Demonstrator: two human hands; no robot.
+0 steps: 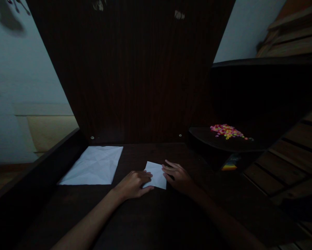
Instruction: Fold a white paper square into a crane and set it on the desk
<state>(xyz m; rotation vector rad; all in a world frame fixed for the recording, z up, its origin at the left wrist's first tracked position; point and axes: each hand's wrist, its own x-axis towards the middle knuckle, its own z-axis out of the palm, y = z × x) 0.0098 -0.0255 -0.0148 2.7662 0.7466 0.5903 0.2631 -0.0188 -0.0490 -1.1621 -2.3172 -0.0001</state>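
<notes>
A small folded square of white paper (pixel 156 173) lies on the dark wooden desktop between my two hands. My left hand (pixel 135 183) rests at its left edge, fingers on the paper and thumb stretched along its lower side. On the right edge lie the fingertips of my right hand (pixel 178 177), with the fingers spread. Both hands press the paper from above and neither is wrapped round it. Farther left sits a larger stack of creased white paper sheets (pixel 93 165).
Many small colourful pieces (pixel 228 131) are heaped on a curved shelf (pixel 205 135) at the right. Below it stands an item with a rainbow-coloured edge (pixel 229 167). A tall dark panel (pixel 135 76) closes the back, and a raised side board (pixel 36 163) borders the left.
</notes>
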